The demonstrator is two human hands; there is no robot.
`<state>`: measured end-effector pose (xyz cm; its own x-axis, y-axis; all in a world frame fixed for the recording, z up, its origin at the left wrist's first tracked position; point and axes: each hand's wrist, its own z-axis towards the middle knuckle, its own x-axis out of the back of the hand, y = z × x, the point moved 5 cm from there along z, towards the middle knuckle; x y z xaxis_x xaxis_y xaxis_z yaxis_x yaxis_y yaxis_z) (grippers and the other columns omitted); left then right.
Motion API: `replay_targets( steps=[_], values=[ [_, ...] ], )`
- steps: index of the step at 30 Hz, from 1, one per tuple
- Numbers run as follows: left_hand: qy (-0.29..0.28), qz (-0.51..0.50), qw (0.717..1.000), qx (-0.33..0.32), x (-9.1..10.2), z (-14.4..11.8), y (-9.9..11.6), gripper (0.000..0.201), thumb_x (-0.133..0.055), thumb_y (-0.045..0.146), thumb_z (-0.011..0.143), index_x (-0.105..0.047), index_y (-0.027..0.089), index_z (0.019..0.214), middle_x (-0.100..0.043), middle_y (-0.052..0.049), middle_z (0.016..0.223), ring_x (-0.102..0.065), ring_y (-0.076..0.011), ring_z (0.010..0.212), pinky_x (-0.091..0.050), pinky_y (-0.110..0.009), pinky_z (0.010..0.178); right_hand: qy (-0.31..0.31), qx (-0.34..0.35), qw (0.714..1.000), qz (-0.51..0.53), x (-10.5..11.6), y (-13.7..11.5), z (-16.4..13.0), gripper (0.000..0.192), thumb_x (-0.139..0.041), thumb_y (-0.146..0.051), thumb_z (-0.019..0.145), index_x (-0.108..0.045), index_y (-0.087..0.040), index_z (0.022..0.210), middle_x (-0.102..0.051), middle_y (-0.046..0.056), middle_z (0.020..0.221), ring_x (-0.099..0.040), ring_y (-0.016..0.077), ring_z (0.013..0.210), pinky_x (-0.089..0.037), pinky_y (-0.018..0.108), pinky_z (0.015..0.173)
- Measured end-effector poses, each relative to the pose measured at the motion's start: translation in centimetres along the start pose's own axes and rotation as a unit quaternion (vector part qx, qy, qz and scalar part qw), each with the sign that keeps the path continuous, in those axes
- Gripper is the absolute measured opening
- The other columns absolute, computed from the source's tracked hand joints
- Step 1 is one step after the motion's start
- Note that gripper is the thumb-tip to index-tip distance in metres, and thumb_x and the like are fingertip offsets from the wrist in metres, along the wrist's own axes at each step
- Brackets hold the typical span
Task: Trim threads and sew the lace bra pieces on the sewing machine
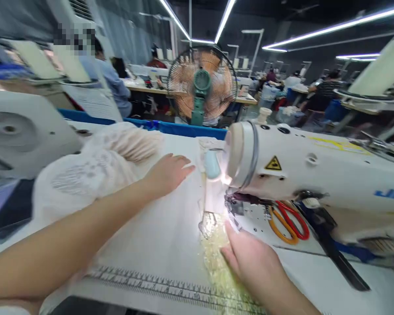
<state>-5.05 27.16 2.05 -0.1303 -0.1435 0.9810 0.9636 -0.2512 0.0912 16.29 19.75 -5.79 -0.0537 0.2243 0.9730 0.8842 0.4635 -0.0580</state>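
Note:
My left hand point(169, 175) reaches across the white sewing table, palm down, fingers stretched and slightly apart, holding nothing. Beside it on the left lies a heap of sheer white lace fabric point(95, 175). By the needle area of a white sewing machine point(302, 162), my right hand point(254, 256) is curled, thumb and forefinger toward the needle. It touches the right edge of a shiny, pale yellow translucent strip point(213, 258); whatever its fingers hold is hidden and blurred. Red-and-orange-handled scissors point(289, 222) lie to its right, under the machine arm.
A printed ruler scale point(170, 286) runs along the table's front edge. A light blue rounded piece point(212, 164) sits left of the machine head. Another machine point(26, 131) stands at left. Behind the blue edge are a large fan point(202, 83) and several people at work.

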Motion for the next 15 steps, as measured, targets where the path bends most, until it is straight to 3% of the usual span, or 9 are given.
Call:
replay_targets(
  steps=[3,5,6,8,10,12,15],
  values=[
    [0.040,0.100,0.977,0.184,5.6,-5.2,-5.9,0.041,-0.028,0.026,0.085,-0.053,0.005,0.109,-0.047,-0.018,0.118,-0.037,-0.0297,0.114,-0.025,-0.049,0.096,0.080,0.036,0.996,0.004,-1.6,0.3,-1.2,0.043,-0.042,-0.032,0.084,-0.047,-0.016,0.124,-0.062,0.007,0.083,-0.060,0.0217,0.078,-0.045,0.030,0.062],
    [0.076,0.133,0.936,0.316,8.7,-9.2,-9.7,0.056,-0.027,0.038,0.084,-0.047,-0.006,0.112,-0.039,-0.029,0.118,-0.033,-0.0416,0.111,-0.023,-0.061,0.085,0.127,0.050,0.990,0.020,-2.3,0.4,-1.9,0.039,-0.040,-0.033,0.085,-0.051,-0.016,0.119,-0.061,0.006,0.080,-0.059,0.0204,0.078,-0.045,0.030,0.064],
    [0.057,0.123,0.915,0.380,9.5,-11.0,-11.4,0.062,-0.032,0.047,0.081,-0.050,-0.006,0.108,-0.043,-0.029,0.111,-0.038,-0.0415,0.104,-0.028,-0.060,0.079,0.137,0.050,0.989,0.026,-2.5,0.4,-2.3,0.038,-0.038,-0.033,0.086,-0.052,-0.016,0.117,-0.060,0.005,0.078,-0.059,0.0197,0.077,-0.044,0.030,0.063],
    [0.013,0.075,0.901,0.428,10.0,-13.5,-13.7,0.053,-0.044,0.048,0.075,-0.058,0.000,0.092,-0.054,-0.017,0.091,-0.048,-0.0285,0.087,-0.038,-0.046,0.075,0.135,0.043,0.989,0.034,-2.6,0.3,-2.8,0.037,-0.037,-0.033,0.086,-0.052,-0.016,0.115,-0.058,0.004,0.075,-0.057,0.0189,0.074,-0.043,0.029,0.061],
    [0.017,0.041,0.901,0.431,10.4,-14.7,-14.7,0.037,-0.053,0.041,0.070,-0.060,0.006,0.082,-0.052,-0.005,0.074,-0.044,-0.0139,0.070,-0.038,-0.025,0.069,0.125,0.033,0.991,0.037,-2.4,0.0,-3.2,0.037,-0.037,-0.032,0.086,-0.052,-0.016,0.115,-0.057,0.004,0.075,-0.056,0.0192,0.074,-0.042,0.029,0.059],
    [0.072,0.023,0.897,0.436,11.4,-15.4,-14.6,0.033,-0.052,0.039,0.071,-0.058,0.009,0.085,-0.045,0.000,0.069,-0.034,-0.0073,0.060,-0.028,-0.015,0.057,0.124,0.026,0.991,0.041,-1.9,-0.1,-3.4,0.036,-0.037,-0.031,0.086,-0.053,-0.015,0.114,-0.058,0.005,0.077,-0.056,0.0206,0.075,-0.042,0.030,0.060],
    [0.182,-0.011,0.876,0.446,13.6,-15.9,-12.9,0.032,-0.049,0.036,0.075,-0.052,0.011,0.094,-0.037,0.002,0.068,-0.025,-0.0053,0.057,-0.016,-0.012,0.051,0.137,0.021,0.987,0.075,-1.0,-0.4,-4.0,0.036,-0.035,-0.031,0.085,-0.054,-0.014,0.111,-0.058,0.008,0.082,-0.055,0.0223,0.077,-0.041,0.032,0.061]
  ],
)
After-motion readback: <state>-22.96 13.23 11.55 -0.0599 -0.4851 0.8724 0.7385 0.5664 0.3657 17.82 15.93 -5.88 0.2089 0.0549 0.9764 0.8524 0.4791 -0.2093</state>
